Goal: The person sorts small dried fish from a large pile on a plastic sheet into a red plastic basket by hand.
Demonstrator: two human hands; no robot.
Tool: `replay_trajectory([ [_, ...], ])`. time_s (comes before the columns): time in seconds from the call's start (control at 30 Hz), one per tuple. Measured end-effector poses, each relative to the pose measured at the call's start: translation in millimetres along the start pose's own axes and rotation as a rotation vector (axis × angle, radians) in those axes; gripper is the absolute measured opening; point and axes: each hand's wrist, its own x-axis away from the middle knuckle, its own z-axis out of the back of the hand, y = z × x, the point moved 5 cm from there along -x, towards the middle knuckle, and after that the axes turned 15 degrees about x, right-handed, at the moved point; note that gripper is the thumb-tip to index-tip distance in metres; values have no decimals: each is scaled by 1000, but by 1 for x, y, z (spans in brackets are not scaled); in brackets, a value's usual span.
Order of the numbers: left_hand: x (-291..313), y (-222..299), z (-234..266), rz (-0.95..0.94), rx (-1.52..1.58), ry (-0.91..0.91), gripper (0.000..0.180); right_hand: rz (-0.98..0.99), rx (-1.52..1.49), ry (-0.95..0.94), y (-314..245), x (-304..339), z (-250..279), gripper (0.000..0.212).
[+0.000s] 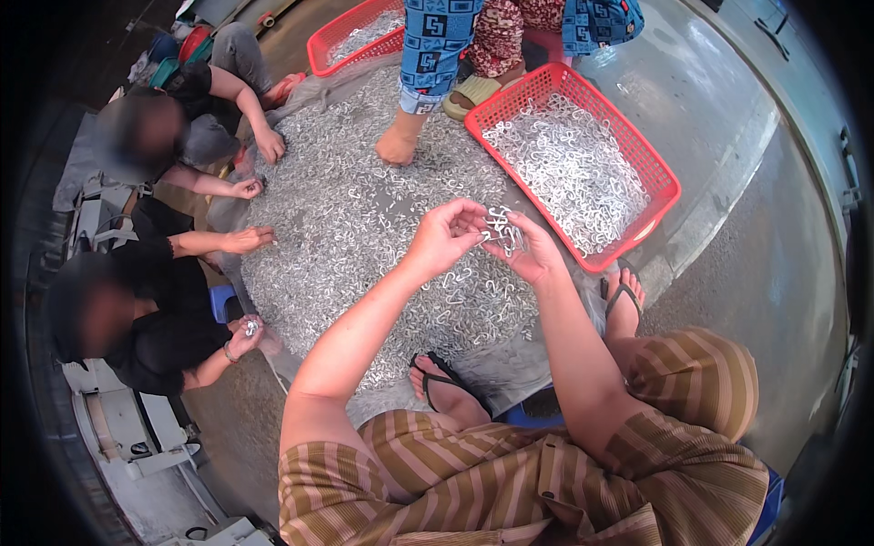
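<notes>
**Two hands meet over a glittering spread of metal hooks**

And here we are, mid-frame: the person's left hand (446,237) curls its fingers inward, thumb and fingertips pinching at a small cluster of silvery, S-shaped metal hooks (503,232). The right hand (528,253) faces it, fingers bent around the cluster's other side, a two-sided hold that probably stops loose, slippery pieces dropping.

Below them, across the centre, lies a broad heap of similar silvery hooks (355,246) on a grey plastic sheet (519,378), which likely keeps them off the wet floor. Upper right, a red perforated plastic basket (596,264) brims with more, just beside the right hand, handily within reach, it seems.

Over at left, a co-worker's lower hand (241,338) grasps a few shiny pieces. Top centre, a hand below a blue patterned sleeve (428,55) is fisted over the heap; whether it holds anything, I cannot tell.
</notes>
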Motion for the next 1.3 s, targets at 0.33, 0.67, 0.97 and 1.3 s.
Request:
replay_trajectory([
  [0.33, -8, 8, -4, -66, -9, 46, 37, 15, -102, 56, -12, 6, -2, 23],
  [0.67, -3, 6, -1, -126, -154, 20, 32, 307, -54, 349, -88, 12, 46, 23],
  [0.97, 4, 1, 15, -61, -389, -9, 26, 176, 366, 868, -114, 42, 93, 69],
  [1.3, -5, -64, 86, 175, -649, 101, 22, 458, 891, 935, -111, 20, 90, 31],
])
